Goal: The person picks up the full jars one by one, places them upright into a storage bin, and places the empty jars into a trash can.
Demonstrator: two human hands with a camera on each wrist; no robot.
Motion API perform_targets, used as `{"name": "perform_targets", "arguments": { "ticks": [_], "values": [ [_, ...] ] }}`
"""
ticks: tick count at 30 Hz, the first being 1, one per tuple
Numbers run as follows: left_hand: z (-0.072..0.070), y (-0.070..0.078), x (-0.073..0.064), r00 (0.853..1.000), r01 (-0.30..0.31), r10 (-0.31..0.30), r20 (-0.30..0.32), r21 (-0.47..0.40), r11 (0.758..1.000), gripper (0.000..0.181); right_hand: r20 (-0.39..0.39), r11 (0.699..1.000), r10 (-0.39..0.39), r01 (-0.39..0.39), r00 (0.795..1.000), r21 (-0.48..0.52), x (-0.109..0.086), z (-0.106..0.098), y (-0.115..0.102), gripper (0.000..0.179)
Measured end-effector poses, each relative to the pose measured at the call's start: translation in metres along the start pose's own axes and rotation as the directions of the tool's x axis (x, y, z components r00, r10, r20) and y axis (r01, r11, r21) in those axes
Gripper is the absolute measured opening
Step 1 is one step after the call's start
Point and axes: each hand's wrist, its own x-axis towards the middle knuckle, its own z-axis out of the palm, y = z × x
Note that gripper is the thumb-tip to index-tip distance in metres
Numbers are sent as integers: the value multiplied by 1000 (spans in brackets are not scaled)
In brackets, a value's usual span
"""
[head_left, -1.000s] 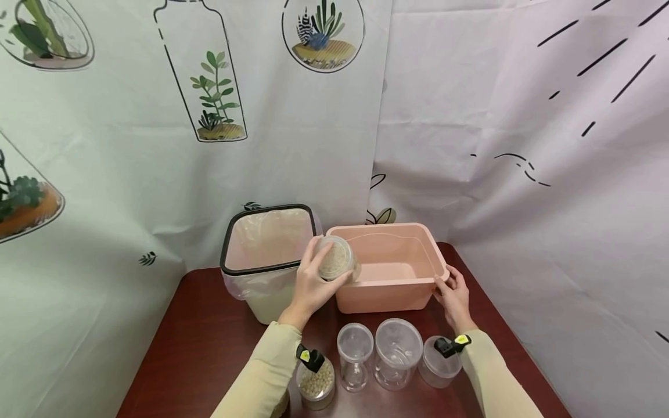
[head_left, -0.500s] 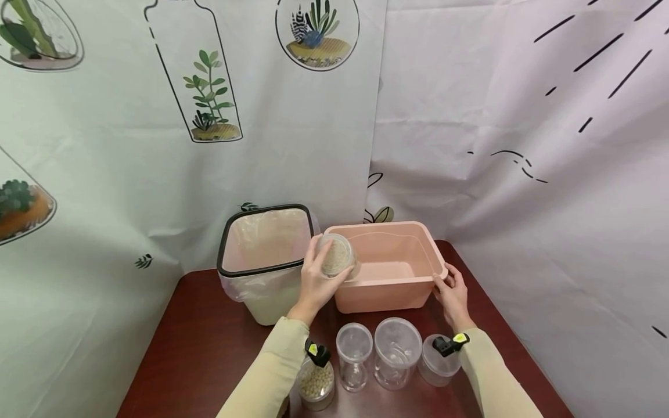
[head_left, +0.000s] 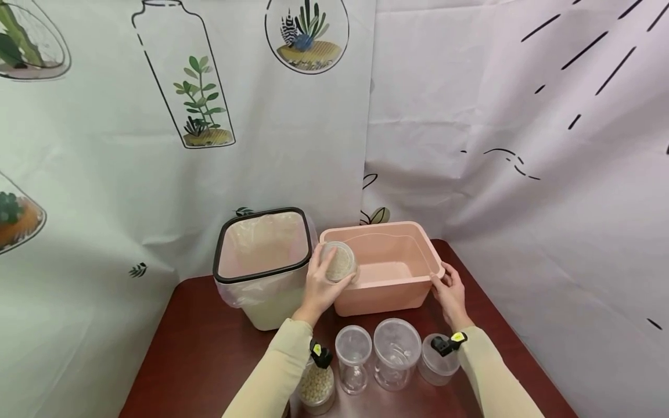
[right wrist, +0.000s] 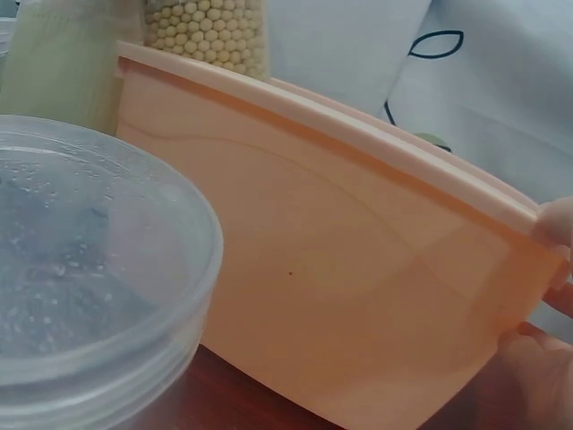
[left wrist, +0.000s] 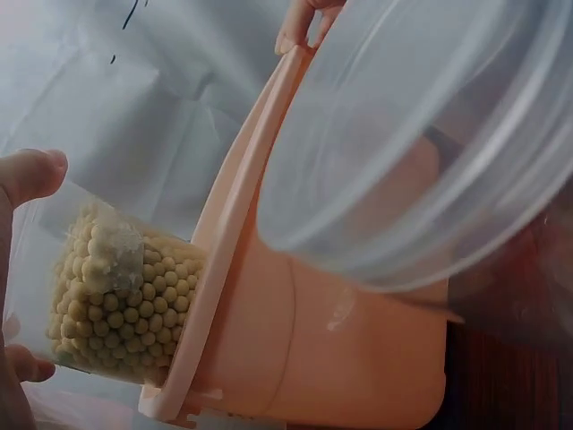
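Observation:
My left hand grips a clear jar over the near left corner of a pink plastic bin. Small round pale-yellow balls, like soybeans, fill much of the jar, as the left wrist view shows. There, the jar stands behind the bin's rim, with the thumb and a fingertip at its side. At the bin's right end my right hand pinches the rim corner, thumb on the near side. The bin's inside, seen from the head view, holds nothing visible.
Left of the bin stands a bag-lined waste bin with a black rim. Nearer me are a narrow clear jar, a wider one, a low lidded tub and a jar of pale balls, partly behind my left sleeve.
My left hand and its jar have moved slightly down and to the right relative to the pink bin. The right hand keeps its hold on the rim. The head view has shifted a little.

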Motion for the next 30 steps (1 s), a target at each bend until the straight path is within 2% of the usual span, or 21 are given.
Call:
{"name": "perform_targets", "arguments": {
  "ticks": [7, 12, 16, 21, 26, 30],
  "values": [
    [5, -4, 3, 994, 33, -36, 102, 35, 999, 68, 4, 1000, -3, 3, 1000, -17, 0, 0, -4, 56],
    [9, -7, -2, 989, 58, -63, 132, 45, 997, 69, -2, 1000, -28, 28, 1000, -8, -3, 0, 0, 56],
    [11, -12, -3, 984, 55, -61, 168, 41, 998, 66, -13, 999, -44, 44, 999, -5, -3, -1, 3, 54],
    [13, -17, -3, 961, 72, -84, 265, 55, 996, 64, -19, 998, -57, 56, 998, -15, -2, 0, 5, 52],
    [17, -20, -5, 939, 118, -136, 315, 74, 990, 66, -22, 998, -56, 56, 998, 3, -2, 1, 5, 51],
    [20, -21, -8, 912, 171, -190, 364, 82, 982, 66, -25, 998, -56, 56, 998, 12, -2, 1, 6, 51]
  ]
}}
